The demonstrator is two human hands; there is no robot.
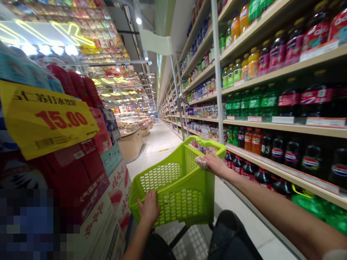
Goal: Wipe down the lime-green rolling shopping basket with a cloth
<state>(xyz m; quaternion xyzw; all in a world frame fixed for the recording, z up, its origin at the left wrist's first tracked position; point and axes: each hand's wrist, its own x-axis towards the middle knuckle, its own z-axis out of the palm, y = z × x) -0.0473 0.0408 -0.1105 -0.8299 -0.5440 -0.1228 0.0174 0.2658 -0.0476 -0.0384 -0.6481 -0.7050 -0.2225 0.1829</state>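
Note:
A lime-green plastic shopping cart (187, 202) stands crosswise in front of my knees, its basket pierced with rows of holes. My left hand (149, 207) is hooked over the near side of the basket rim, towards its left end. At the other end my right hand (213, 164) grips the rim close to the handle (207, 142). Something white and crumpled, like a tissue or cloth (201, 162), shows at the right hand's fingertips. The fingers' undersides are hidden on both hands.
Shelves of bottled drinks (271, 97) line the right side. Stacked drink cartons (81, 173) with a yellow price sign (48, 119) crowd the left. A metal post (177, 94) rises beyond the cart. The aisle floor (159, 141) runs ahead past display bins (130, 141).

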